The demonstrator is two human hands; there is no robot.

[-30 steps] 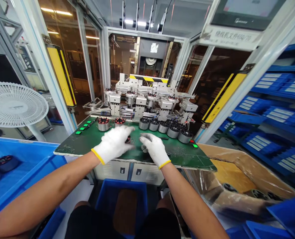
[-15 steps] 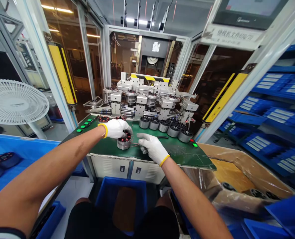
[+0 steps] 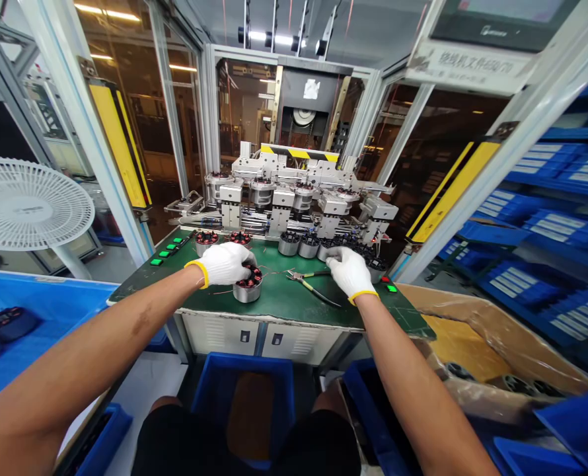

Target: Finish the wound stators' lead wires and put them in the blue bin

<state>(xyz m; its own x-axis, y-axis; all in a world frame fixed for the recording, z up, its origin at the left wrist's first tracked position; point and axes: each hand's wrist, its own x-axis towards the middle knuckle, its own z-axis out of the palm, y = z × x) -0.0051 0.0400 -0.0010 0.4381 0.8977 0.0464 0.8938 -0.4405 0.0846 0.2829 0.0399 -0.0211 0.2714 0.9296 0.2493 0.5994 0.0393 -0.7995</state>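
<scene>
My left hand [image 3: 223, 262], in a white glove, is closed over the top of a wound stator [image 3: 247, 288] that stands on the green table [image 3: 284, 305]. The stator has red and copper coils, and thin wire ends trail from it. My gloved right hand [image 3: 349, 271] lies further right and back, with its fingers curled down over one grey stator core [image 3: 376, 268] in the row by the machine. A pair of pliers [image 3: 308, 280] lies loose on the table between my hands.
The winding machine [image 3: 294, 192] fills the back of the table, with two more wound stators [image 3: 205, 239] and grey cores [image 3: 289, 243] before it. Green buttons [image 3: 168, 252] line the left edge. A cardboard box [image 3: 492, 350] of parts sits right, blue bins [image 3: 36, 317] left, and a fan [image 3: 29, 205] beyond.
My right hand has left the pliers on the table and moved right and back onto the row of grey cores. My left hand stays on the wound stator.
</scene>
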